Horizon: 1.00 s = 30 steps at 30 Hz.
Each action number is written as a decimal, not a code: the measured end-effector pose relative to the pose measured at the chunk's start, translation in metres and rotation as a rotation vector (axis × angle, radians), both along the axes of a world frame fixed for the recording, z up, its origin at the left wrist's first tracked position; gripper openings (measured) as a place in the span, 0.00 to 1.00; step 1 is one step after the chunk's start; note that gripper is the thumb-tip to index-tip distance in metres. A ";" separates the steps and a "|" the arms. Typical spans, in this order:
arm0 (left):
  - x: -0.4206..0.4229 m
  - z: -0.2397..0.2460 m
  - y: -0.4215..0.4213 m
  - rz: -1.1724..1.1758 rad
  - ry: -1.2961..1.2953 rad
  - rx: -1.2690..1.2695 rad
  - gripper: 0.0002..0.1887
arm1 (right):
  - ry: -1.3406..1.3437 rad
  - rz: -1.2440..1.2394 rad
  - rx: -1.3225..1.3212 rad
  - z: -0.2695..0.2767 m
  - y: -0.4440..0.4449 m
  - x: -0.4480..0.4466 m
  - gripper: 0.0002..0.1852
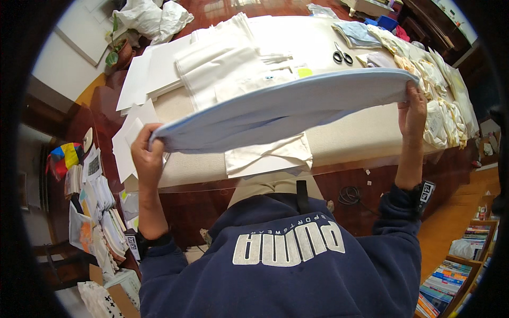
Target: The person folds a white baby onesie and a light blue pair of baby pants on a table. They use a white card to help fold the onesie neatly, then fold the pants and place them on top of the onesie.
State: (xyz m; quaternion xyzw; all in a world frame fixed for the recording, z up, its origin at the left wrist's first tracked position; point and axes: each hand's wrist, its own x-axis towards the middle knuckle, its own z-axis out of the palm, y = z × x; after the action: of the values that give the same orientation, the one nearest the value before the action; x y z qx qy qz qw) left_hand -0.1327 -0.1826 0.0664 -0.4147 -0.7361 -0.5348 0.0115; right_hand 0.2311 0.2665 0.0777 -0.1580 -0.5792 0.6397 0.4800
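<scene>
A light blue cloth [278, 107] is stretched between my two hands above the table. My left hand [148, 149] grips its left end, and my right hand [413, 101] pinches the right end, which sits higher in the view. Beneath the cloth, at the table's near edge, lies a folded white fabric piece [270, 155], partly hidden. Behind the cloth are white fabric sheets [218, 59] and a small yellow-green piece [305, 72]. Black-handled scissors [342, 58] rest farther back on the padded table cover [358, 123].
Folded baby-style garments [437, 119] line the table's right side. White boards [135, 83] lie at the left. Stacked papers [105, 202] stand beyond the left edge, with a potted plant [123, 51] farther back. A coiled cable [349, 195] lies on the floor; bookshelves [449, 274] stand lower right.
</scene>
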 end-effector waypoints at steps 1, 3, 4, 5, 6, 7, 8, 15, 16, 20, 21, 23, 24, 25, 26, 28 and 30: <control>-0.003 0.008 0.000 0.014 0.002 0.016 0.09 | 0.054 -0.018 -0.037 0.006 -0.001 0.000 0.16; -0.013 0.018 0.004 -0.083 -0.385 0.080 0.10 | 0.023 -0.087 -0.074 0.006 -0.004 -0.002 0.15; -0.016 0.018 0.006 -0.126 -0.497 0.068 0.11 | -0.033 -0.072 -0.073 0.002 -0.004 -0.001 0.15; -0.020 0.016 0.010 -0.128 -0.558 -0.019 0.11 | -0.090 -0.059 -0.073 -0.003 -0.005 0.001 0.15; -0.024 0.014 0.013 -0.163 -0.634 -0.093 0.11 | -0.197 -0.167 -0.127 -0.015 -0.004 -0.003 0.15; -0.027 0.010 0.015 -0.202 -0.740 -0.152 0.11 | -0.296 -0.134 -0.068 -0.027 -0.005 0.002 0.14; -0.029 0.002 0.020 -0.187 -0.689 -0.227 0.12 | -0.406 -0.159 -0.105 -0.038 -0.003 0.005 0.15; -0.022 -0.044 0.041 -0.078 -0.272 -0.484 0.09 | -0.941 -0.426 0.482 -0.102 -0.002 -0.009 0.22; -0.021 -0.046 0.043 -0.051 -0.154 -0.489 0.09 | -1.006 -0.429 0.502 -0.101 -0.004 -0.010 0.21; -0.012 -0.051 0.049 0.046 0.217 -0.461 0.08 | -1.096 -0.435 0.691 -0.086 -0.016 -0.014 0.17; -0.009 -0.051 0.050 0.061 0.285 -0.435 0.08 | -1.029 -0.429 0.814 -0.083 -0.018 -0.015 0.16; -0.005 -0.052 0.051 0.106 0.331 -0.419 0.08 | -1.026 -0.362 0.834 -0.076 -0.019 -0.016 0.14; -0.003 -0.053 0.051 0.121 0.357 -0.386 0.08 | -0.996 -0.325 0.862 -0.074 -0.019 -0.016 0.13; -0.002 -0.053 0.051 0.141 0.303 -0.384 0.07 | -1.014 -0.313 0.873 -0.072 -0.019 -0.016 0.13; -0.001 -0.054 0.051 0.157 0.251 -0.360 0.07 | -1.010 -0.301 0.899 -0.071 -0.018 -0.014 0.12; 0.001 -0.056 0.050 0.180 0.169 -0.318 0.07 | -0.996 -0.284 0.948 -0.068 -0.016 -0.011 0.11; 0.002 -0.059 0.049 0.193 0.111 -0.281 0.08 | -0.972 -0.277 0.994 -0.066 -0.015 -0.007 0.09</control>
State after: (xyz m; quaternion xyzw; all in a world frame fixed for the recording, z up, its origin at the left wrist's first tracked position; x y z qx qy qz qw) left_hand -0.1309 -0.1335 0.0079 -0.3685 -0.8382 -0.3993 0.0456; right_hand 0.2238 0.2517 0.0119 -0.2601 -0.9257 0.0898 0.2596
